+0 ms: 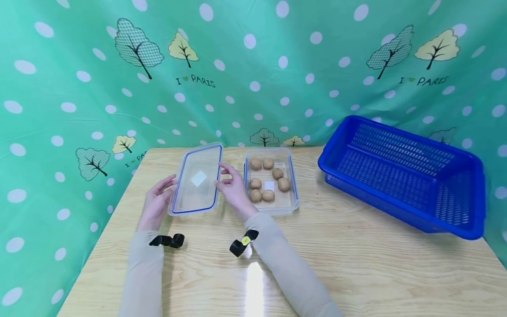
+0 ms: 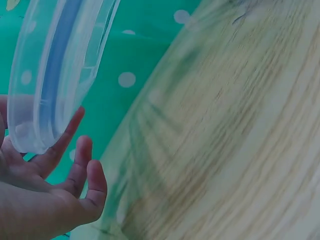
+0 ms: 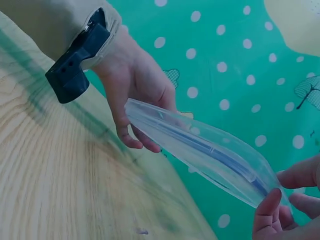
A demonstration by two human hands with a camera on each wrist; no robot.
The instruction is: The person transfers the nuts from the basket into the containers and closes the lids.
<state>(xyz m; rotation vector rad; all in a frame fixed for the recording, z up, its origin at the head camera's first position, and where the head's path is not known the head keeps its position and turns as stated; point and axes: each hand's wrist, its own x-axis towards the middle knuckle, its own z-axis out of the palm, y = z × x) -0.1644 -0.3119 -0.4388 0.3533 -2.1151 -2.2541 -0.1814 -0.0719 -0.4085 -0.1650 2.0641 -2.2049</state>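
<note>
A clear plastic lid point(image 1: 206, 189) with a blue seal is held between both hands, tilted above the table's left part. My left hand point(image 1: 154, 203) grips its left edge; in the left wrist view the lid's rim point(image 2: 52, 95) sits in that hand point(image 2: 55, 197), other fingers spread. My right hand point(image 1: 235, 190) pinches the opposite edge between thumb and fingers, also visible at the lid's near end in the right wrist view. Just right of this hand stands a clear uncovered container point(image 1: 283, 204) with several round brown walnut-like things point(image 1: 268, 195) inside.
A big blue plastic basket point(image 1: 396, 209) with slotted walls stands on the right of the wooden table point(image 1: 340, 251). Behind the table hangs a green dotted cloth point(image 1: 253, 66) printed with trees. Black cameras point(image 1: 168, 241) are strapped to both wrists.
</note>
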